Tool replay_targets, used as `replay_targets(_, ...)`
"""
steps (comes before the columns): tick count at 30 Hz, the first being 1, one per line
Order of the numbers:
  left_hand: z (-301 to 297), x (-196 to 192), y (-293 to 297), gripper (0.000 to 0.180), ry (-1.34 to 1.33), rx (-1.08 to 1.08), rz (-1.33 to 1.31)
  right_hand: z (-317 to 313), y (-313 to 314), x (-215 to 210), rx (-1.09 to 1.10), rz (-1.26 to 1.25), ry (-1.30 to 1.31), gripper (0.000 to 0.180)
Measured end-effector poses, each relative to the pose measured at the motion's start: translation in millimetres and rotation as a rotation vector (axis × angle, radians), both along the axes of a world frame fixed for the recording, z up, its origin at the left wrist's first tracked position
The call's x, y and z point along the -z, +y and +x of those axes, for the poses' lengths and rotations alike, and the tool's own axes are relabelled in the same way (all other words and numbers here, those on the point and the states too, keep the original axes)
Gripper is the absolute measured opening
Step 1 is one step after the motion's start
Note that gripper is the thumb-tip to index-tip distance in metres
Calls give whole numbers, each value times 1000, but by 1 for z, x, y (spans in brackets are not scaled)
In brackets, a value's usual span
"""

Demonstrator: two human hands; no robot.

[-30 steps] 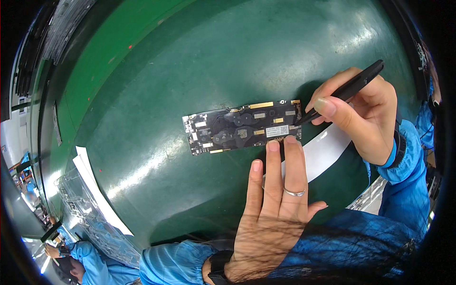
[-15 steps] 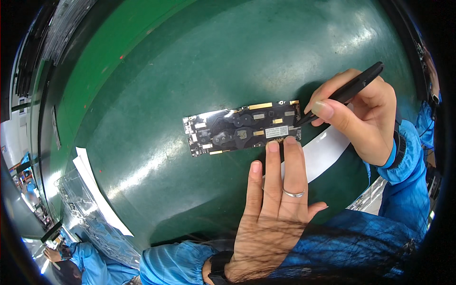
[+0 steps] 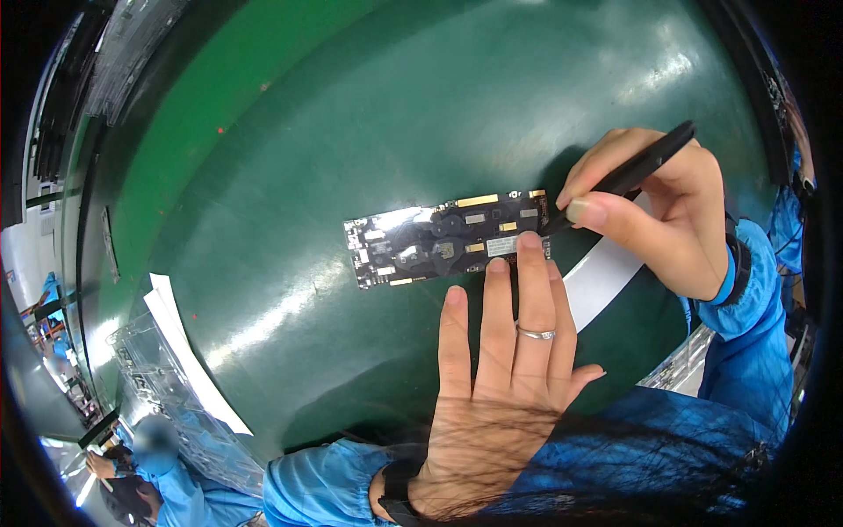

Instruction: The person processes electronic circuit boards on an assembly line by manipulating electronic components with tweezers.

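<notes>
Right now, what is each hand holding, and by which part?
The right hand holds a slim black tool by its lower part, near the tip. The left hand grasps nothing, only touching the circuit board.

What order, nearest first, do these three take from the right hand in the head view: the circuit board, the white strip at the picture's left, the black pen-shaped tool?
1. Black pen-shaped tool: gripped in the right hand itself.
2. Circuit board: on the green table, just left of that hand.
3. White strip: farthest, well to the left.
</notes>
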State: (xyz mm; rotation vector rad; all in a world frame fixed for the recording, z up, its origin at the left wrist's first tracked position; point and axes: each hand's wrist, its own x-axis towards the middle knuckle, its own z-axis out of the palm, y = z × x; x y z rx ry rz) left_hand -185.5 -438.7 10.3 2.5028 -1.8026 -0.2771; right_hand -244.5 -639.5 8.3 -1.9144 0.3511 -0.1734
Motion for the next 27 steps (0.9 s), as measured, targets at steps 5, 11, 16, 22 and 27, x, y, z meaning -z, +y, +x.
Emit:
replay_targets(5, 12, -16, -4, 77, 18, -7, 10, -1, 4, -3, 269, 130, -151, 18)
replay_targets(11, 66, -18, -12, 57, 52, -121, -239, 0, -3, 5, 363, 374, -176, 19)
replay_targets(16, 126, -15, -17, 40, 390, -149, -295, -5, -2, 7, 326, 474, -131, 17)
replay_targets(22, 282, -19, -12, 57, 181, -608, -588, 7, 9, 17, 213, 372, -130, 17)
replay_targets(27, 245, -19, 36, 74, 264, -657, -592, 3, -12, 38, 188, 187, -181, 21)
